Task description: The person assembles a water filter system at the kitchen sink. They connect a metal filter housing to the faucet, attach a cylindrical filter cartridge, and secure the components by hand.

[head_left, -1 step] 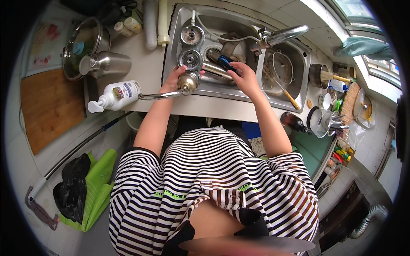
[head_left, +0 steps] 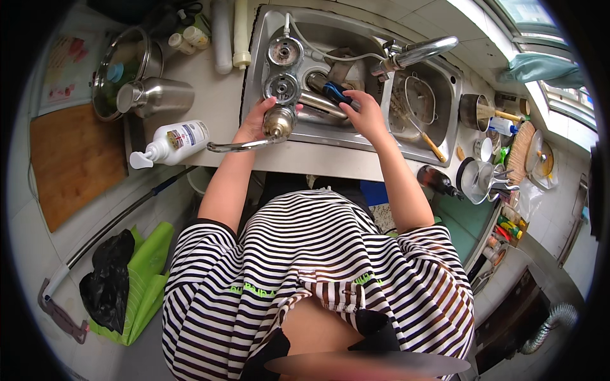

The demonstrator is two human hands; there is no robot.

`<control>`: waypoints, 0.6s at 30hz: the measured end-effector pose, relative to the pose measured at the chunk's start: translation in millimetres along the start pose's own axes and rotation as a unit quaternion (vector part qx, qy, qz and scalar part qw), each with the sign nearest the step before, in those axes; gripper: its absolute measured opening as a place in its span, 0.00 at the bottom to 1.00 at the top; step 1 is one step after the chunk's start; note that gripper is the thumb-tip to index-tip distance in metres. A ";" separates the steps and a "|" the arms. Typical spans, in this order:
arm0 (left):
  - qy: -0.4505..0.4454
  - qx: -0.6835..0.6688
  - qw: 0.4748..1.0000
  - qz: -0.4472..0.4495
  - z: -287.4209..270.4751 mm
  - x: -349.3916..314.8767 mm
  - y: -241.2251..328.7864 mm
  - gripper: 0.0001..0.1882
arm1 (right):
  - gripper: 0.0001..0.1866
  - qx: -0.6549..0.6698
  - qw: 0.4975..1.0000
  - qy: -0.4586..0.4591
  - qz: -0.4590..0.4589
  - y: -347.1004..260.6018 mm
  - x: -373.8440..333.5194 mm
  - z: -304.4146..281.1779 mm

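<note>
My left hand (head_left: 253, 120) is closed around the near end of a chrome water filter head (head_left: 283, 89), a row of round housings with a curved spout (head_left: 238, 147) pointing left. It is held over the left edge of the sink (head_left: 356, 138). A thin white hose (head_left: 330, 57) runs from its far end toward the tap. My right hand (head_left: 366, 115) pinches a black-and-blue handled tool (head_left: 335, 92) over the left basin; its working end cannot be made out. Beneath it lies a shiny metal cylinder (head_left: 323, 104), beside a brownish cloth-like thing (head_left: 346, 66).
A chrome tap (head_left: 419, 54) rises between the basins; the right one holds a strainer (head_left: 419, 98). On the left counter are a white pump bottle (head_left: 175, 143), a steel bottle (head_left: 155, 96) and filter tubes (head_left: 241, 35). A dark bottle (head_left: 437, 180) stands right, near pots.
The black-and-blue tool and my right hand have shifted very slightly. My left hand and the filter head stay nearly in place.
</note>
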State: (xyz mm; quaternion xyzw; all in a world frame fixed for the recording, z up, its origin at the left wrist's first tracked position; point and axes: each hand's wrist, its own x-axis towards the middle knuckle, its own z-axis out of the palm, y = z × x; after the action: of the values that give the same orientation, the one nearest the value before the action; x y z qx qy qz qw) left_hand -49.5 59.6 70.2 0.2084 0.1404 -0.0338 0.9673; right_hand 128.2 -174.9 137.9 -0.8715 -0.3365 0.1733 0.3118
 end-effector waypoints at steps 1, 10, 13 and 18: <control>0.002 -0.016 0.999 -0.032 -2.8 -2.0 2.7 0.30 | 0.22 -0.035 0.999 -0.024 0.013 15.9 7.0 1.9; 0.082 0.129 0.987 0.046 6.5 9.1 1.9 0.33 | 0.23 -0.202 0.968 -0.057 -0.137 51.2 21.6 70.4; 0.129 0.153 0.978 0.066 -7.3 9.2 -5.3 0.32 | 0.17 -0.059 0.991 -0.016 -0.119 28.0 37.9 92.5; 0.183 0.154 0.968 0.074 -22.5 5.6 -14.2 0.30 | 0.10 0.108 0.967 0.176 -0.149 -67.0 76.6 57.7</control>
State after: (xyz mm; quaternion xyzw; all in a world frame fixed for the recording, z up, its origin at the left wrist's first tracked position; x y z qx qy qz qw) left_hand -51.7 55.9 43.4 0.3671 0.2923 0.0558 0.8813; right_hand 121.3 -58.3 132.1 -0.7896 -0.3815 0.0039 0.4807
